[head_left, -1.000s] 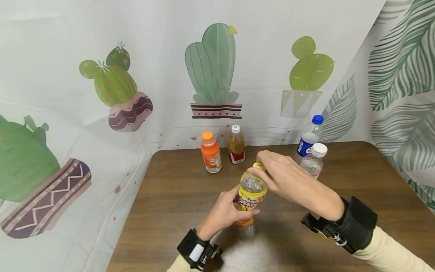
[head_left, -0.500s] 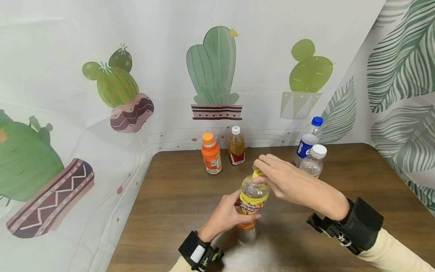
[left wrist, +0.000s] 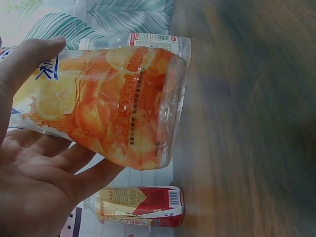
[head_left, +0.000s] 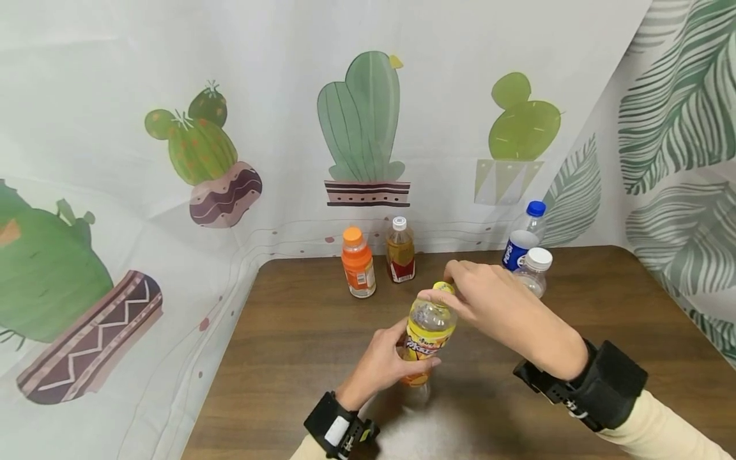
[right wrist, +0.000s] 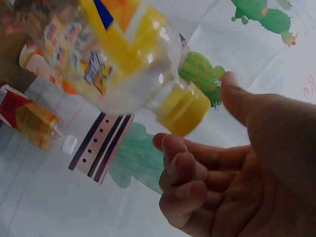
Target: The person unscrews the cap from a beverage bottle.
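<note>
A plastic drink bottle point(head_left: 426, 342) with a yellow label and orange slices printed low down is in the left hand point(head_left: 384, 360). Thumb and fingers wrap its lower part, as the left wrist view also shows. It leans slightly, its yellow cap point(right wrist: 183, 109) uppermost. Around that cap hovers the right hand point(head_left: 489, 303), thumb on one side and half-bent fingers on the other. In the right wrist view a gap shows between the thumb point(right wrist: 236, 96) and the cap, with the fingertips just beyond it.
Behind stand an orange-capped bottle point(head_left: 359, 263) and a white-capped bottle with a red label point(head_left: 400, 252). At the back right are a blue-capped Pepsi bottle point(head_left: 517, 246) and a clear white-capped bottle point(head_left: 535, 275), partly behind the right hand. A cactus-print cloth point(head_left: 276, 128) backs the brown table point(head_left: 287, 358).
The right hand turned around the yellow cap with thumb and fingers on it, then loosened and swung back, thumb lifted off. The left hand keeps its grip on the bottle.
</note>
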### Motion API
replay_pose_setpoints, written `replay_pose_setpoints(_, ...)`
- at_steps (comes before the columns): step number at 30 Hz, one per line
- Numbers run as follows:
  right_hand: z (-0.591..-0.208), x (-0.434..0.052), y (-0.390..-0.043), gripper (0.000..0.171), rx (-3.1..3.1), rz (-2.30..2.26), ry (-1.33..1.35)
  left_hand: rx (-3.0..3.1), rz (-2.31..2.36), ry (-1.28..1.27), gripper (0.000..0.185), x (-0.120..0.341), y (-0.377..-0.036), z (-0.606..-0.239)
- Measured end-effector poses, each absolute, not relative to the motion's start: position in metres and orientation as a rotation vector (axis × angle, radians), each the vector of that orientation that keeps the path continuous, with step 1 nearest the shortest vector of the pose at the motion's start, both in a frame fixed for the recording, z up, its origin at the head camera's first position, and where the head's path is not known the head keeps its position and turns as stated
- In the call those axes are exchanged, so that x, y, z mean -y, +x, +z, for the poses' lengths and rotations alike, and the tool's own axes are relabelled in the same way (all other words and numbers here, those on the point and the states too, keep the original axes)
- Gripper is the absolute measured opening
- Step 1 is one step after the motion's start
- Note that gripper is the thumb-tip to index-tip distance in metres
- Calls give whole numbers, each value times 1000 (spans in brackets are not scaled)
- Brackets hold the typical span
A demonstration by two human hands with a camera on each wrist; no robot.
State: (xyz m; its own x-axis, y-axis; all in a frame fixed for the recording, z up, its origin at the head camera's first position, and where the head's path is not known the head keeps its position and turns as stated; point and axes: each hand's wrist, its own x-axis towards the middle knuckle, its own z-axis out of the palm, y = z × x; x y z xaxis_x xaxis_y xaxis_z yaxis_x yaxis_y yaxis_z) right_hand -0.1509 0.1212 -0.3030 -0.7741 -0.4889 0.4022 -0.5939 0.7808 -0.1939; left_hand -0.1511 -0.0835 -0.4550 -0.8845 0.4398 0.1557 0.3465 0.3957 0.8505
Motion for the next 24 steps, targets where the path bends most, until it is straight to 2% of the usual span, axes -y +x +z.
replay_pose_setpoints(24, -316, -118, -152, 27, 2557, 532, 907, -2559, 1509, 731, 51, 83, -152, -454)
